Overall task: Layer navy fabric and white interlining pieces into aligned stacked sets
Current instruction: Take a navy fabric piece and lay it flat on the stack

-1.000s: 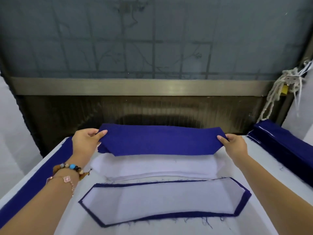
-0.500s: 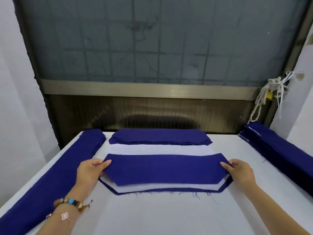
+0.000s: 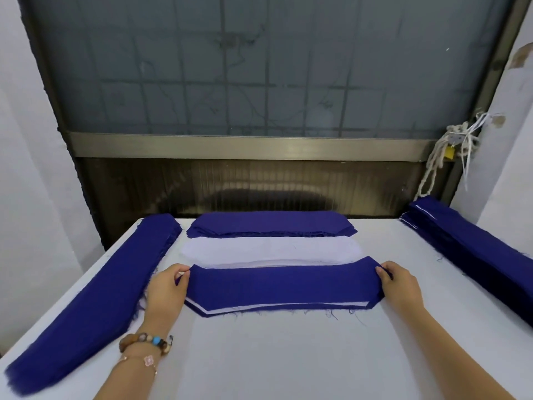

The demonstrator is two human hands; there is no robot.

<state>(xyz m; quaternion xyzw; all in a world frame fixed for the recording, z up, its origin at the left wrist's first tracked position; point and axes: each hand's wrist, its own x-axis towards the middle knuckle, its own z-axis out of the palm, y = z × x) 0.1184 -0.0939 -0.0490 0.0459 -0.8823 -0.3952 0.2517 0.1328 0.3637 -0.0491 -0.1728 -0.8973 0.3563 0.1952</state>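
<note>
Navy piece [image 3: 282,287] has slid nearer; left hand [image 3: 167,290] and right hand [image 3: 401,284] pinch its ends. Uneven release could skew it.

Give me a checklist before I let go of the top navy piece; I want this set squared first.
1. Grip of left hand on top navy piece: ok.
2. Grip of right hand on its other end: ok.
3. Piece flat, no folds: ok.
4. Near edge flush with the layers below: not ok; white interlining peeks out along it.
5. Far edge flush: cannot tell.
</note>
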